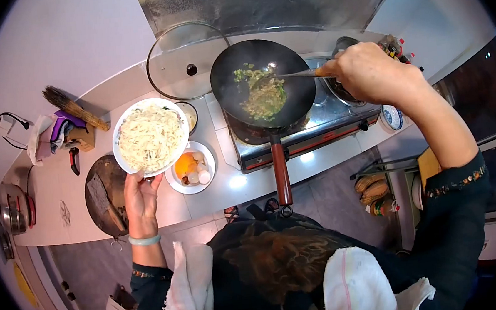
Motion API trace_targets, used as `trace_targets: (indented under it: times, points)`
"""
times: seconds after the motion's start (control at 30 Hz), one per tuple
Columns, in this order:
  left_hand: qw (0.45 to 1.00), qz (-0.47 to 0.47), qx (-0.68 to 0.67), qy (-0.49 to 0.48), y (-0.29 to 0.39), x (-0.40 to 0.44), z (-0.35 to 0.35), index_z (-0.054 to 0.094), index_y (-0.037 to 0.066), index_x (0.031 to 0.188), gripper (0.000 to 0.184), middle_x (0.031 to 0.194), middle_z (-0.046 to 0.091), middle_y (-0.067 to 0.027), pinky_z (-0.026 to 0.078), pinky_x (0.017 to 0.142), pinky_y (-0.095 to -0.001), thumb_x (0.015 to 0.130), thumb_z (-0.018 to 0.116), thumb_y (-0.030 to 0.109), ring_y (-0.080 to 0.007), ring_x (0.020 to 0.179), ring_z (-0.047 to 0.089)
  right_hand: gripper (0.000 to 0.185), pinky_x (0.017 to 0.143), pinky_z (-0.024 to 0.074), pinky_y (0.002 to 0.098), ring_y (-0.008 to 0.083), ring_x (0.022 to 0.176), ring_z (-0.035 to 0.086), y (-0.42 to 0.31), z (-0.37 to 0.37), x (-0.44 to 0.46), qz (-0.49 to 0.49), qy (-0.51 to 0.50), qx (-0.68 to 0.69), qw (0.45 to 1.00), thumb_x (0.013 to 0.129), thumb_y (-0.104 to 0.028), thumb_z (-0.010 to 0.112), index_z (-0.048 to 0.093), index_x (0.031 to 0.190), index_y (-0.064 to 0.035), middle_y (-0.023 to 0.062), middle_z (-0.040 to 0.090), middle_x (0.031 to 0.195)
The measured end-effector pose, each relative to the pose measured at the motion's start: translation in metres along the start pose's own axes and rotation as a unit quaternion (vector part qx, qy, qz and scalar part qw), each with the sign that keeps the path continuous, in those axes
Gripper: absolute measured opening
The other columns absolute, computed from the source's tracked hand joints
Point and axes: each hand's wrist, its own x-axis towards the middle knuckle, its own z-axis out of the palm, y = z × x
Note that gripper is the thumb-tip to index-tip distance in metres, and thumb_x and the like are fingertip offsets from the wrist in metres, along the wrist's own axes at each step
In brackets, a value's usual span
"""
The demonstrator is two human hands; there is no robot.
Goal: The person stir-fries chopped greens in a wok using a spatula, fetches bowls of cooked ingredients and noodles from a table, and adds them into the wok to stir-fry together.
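In the wok (298,88) on the stove (331,129), chopped greens (267,101) are already cooking, with a haze of steam above them. The right hand (370,73) has its fingers closed around the handle of a spatula (300,74), its blade among the greens. The left hand's (141,207) fingers grip the near rim of a bowl (118,147), held over the table (58,210); its noodles (152,137) are not yet in the wok. A raw yolk (184,163) and other pieces are also outside it, on the plate (195,190) near the table's front edge. The wok handle (281,173) juts past that edge toward the body, leaving little room there. A glass lid (175,61) takes up the back edge left of the wok, and the round board (115,169) reaches the front edge. The gap between bowl and wok looks narrow at table height; room overhead seems freer.
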Motion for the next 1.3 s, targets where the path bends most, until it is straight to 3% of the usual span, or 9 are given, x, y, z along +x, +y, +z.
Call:
trace_targets:
  times: [0.37,0.5,0.7,0.97,1.07,1.3]
  points:
    - [1.0,0.0,0.003,0.021,0.0,-0.005,-0.001,0.047,0.002,0.134,0.043,0.133,0.055,-0.0154,0.062,0.086,-0.0399,0.092,0.053,0.006,-0.0273,0.116,0.061,0.027,0.083,0.0542,0.0441,0.0371,0.094,0.068,-0.003,0.001,0.014,0.031,-0.057,0.056,0.996,0.084,-0.004,0.06,0.074,0.107,-0.0055,0.022,0.07,0.095]
    - [1.0,0.0,-0.004,0.005,-0.001,-0.008,-0.01,0.045,0.002,0.136,0.045,0.135,0.054,-0.0157,0.062,0.086,-0.0398,0.092,0.052,0.006,-0.0275,0.117,0.06,0.022,0.083,0.0543,0.0435,0.0376,0.093,0.068,0.003,-0.004,0.014,0.058,0.0,0.126,0.99,0.087,-0.007,0.061,0.074,0.105,-0.0047,0.0226,0.07,0.095]
    - [1.0,0.001,0.002,0.022,-0.001,-0.011,-0.006,0.045,0.002,0.136,0.045,0.136,0.053,-0.0159,0.062,0.086,-0.0403,0.092,0.052,0.006,-0.0276,0.118,0.06,0.021,0.083,0.0543,0.0433,0.0377,0.094,0.068,-0.013,0.008,0.03,0.025,-0.033,0.087,0.995,0.088,-0.006,0.059,0.073,0.104,-0.0021,0.0234,0.07,0.095]
    - [1.0,0.005,0.003,0.012,-0.003,-0.012,-0.019,0.046,0.002,0.135,0.044,0.134,0.055,-0.0155,0.062,0.086,-0.0401,0.091,0.053,0.007,-0.0275,0.117,0.061,0.023,0.081,0.0549,0.0426,0.0358,0.091,0.069,-0.001,-0.004,0.016,0.034,0.001,0.122,0.992,0.088,-0.006,0.059,0.073,0.106,-0.0022,0.0236,0.07,0.091]
    - [1.0,0.01,0.004,0.019,0.0,-0.015,-0.012,0.047,0.002,0.133,0.043,0.133,0.056,-0.0153,0.063,0.084,-0.0392,0.091,0.054,0.007,-0.0271,0.115,0.062,0.023,0.08,0.0552,0.0424,0.0356,0.09,0.069,-0.011,0.006,0.021,0.032,-0.044,0.074,0.996,0.089,-0.007,0.059,0.073,0.106,-0.0017,0.0237,0.07,0.089]
    - [1.0,0.008,-0.004,0.022,-0.004,-0.012,-0.013,0.047,0.003,0.133,0.043,0.133,0.055,-0.0153,0.063,0.083,-0.0388,0.091,0.052,0.006,-0.0268,0.115,0.062,0.024,0.082,0.0555,0.0407,0.0344,0.09,0.069,0.004,0.003,0.011,0.044,-0.015,0.091,0.995,0.09,-0.009,0.059,0.074,0.108,-0.0052,0.0204,0.071,0.095]
